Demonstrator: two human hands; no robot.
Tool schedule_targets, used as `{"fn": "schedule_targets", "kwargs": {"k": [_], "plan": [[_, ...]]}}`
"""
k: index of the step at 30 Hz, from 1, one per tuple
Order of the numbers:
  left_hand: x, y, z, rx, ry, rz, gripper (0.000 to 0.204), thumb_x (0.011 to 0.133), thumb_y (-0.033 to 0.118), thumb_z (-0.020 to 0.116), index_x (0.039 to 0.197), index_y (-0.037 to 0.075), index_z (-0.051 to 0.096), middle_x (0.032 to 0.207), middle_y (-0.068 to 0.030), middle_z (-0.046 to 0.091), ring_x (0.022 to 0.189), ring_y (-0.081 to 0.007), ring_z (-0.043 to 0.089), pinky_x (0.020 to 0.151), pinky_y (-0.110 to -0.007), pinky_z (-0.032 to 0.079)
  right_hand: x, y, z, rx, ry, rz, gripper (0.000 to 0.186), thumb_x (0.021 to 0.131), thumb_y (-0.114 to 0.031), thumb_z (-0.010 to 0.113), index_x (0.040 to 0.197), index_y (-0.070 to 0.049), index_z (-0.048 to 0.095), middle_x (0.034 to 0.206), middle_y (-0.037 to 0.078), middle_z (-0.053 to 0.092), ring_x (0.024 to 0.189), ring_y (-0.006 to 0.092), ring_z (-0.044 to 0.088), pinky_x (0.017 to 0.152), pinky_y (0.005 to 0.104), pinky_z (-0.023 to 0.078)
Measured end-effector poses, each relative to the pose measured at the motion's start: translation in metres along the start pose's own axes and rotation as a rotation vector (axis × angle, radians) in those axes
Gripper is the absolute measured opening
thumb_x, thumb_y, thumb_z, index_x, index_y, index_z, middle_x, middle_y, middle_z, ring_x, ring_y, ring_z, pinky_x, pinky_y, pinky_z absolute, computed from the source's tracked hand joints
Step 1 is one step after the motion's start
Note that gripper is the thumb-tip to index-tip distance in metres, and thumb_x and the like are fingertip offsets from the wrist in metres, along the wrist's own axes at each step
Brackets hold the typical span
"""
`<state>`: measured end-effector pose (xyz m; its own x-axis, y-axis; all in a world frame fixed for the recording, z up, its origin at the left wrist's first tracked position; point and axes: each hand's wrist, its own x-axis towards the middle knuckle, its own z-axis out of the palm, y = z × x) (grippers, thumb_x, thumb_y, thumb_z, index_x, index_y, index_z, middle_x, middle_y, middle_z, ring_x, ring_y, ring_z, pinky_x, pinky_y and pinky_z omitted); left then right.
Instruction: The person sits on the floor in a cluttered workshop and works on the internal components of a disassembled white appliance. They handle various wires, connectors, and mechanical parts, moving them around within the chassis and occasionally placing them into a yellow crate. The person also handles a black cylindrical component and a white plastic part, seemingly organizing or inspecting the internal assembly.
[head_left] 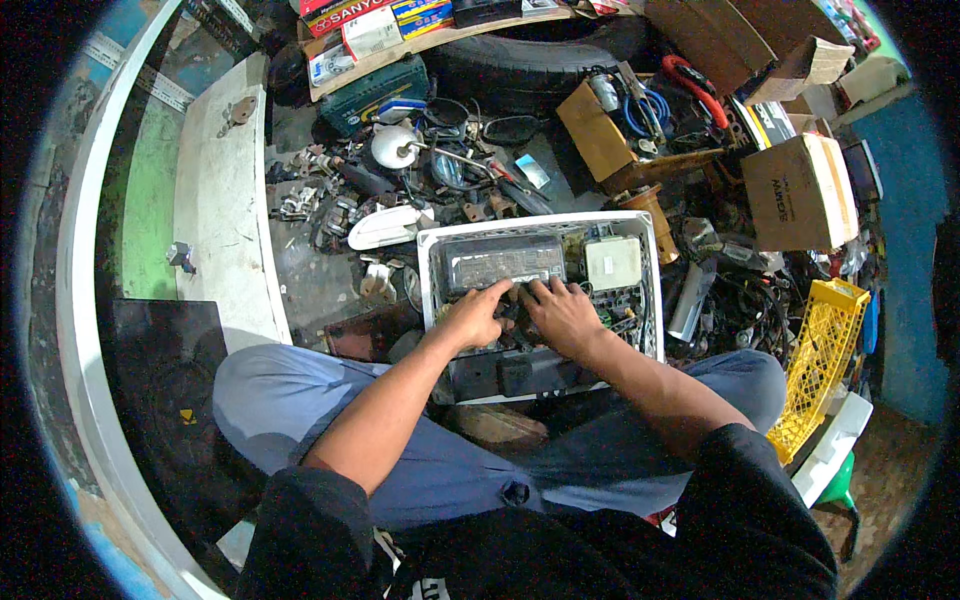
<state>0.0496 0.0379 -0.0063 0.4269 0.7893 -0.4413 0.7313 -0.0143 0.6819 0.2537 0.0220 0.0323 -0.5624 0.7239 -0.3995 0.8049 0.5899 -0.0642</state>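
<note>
At white plastic crate [426,275]; hands [476,316] [563,318] near glossy panel [500,263]; boxy cream case [612,264]

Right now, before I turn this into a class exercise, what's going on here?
The person's left hand and right hand are close together inside a white crate of mixed parts, by the near edge of a dark rectangular box. Whether they grip anything is hidden. A pale box sits at the crate's far right; a yellow basket stands off to the right.
</note>
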Motion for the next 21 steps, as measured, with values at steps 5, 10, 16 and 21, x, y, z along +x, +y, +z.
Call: {"fn": "schedule_targets", "kwargs": {"k": [5,10,16,21], "plan": [[0.013,-0.011,-0.003,-0.159,-0.165,-0.045,0.065,0.085,0.023,0.079,0.14,0.013,0.047,0.115,-0.0237,0.068,0.111,-0.0411,0.065,0.091,-0.05,0.052,-0.001,0.003,-0.001,-0.018,0.016,-0.052,0.104,0.068,-0.041,0.087,0.154,-0.012,0.035,0.131,0.009,0.056,0.122,0.0315,0.055,0.099,0.0455,0.048],[0.019,-0.04,0.012,-0.246,-0.072,-0.013,0.054,0.086,0.017,0.079,0.131,0.006,0.053,0.111,-0.0168,0.071,0.097,-0.028,0.068,0.085,-0.042,0.053,0.003,0.006,-0.002,0.064,0.093,-0.082,0.112,0.064,-0.046,0.088,0.155,-0.013,0.033,0.133,0.008,0.055,0.119,0.0316,0.056,0.098,0.0458,0.048],[0.017,-0.021,-0.002,-0.306,-0.085,-0.077,0.03,0.085,0.02,0.08,0.107,0.002,0.07,0.102,-0.0154,0.074,0.091,-0.0268,0.07,0.084,-0.039,0.054,-0.003,0.003,-0.006,0.063,0.143,-0.096,0.072,0.086,-0.03,0.069,0.148,-0.008,0.041,0.13,0.013,0.057,0.122,0.0314,0.057,0.095,0.047,0.053],[0.008,-0.021,0.001,-0.063,0.022,0.133,0.045,0.081,0.023,0.082,0.121,0.008,0.067,0.114,-0.0162,0.072,0.108,-0.0329,0.069,0.093,-0.042,0.053,0.006,-0.006,0.014,0.049,0.206,0.035,0.037,0.09,-0.02,0.057,0.122,-0.002,0.057,0.118,0.014,0.063,0.109,0.0306,0.065,0.082,0.0469,0.058]]}}
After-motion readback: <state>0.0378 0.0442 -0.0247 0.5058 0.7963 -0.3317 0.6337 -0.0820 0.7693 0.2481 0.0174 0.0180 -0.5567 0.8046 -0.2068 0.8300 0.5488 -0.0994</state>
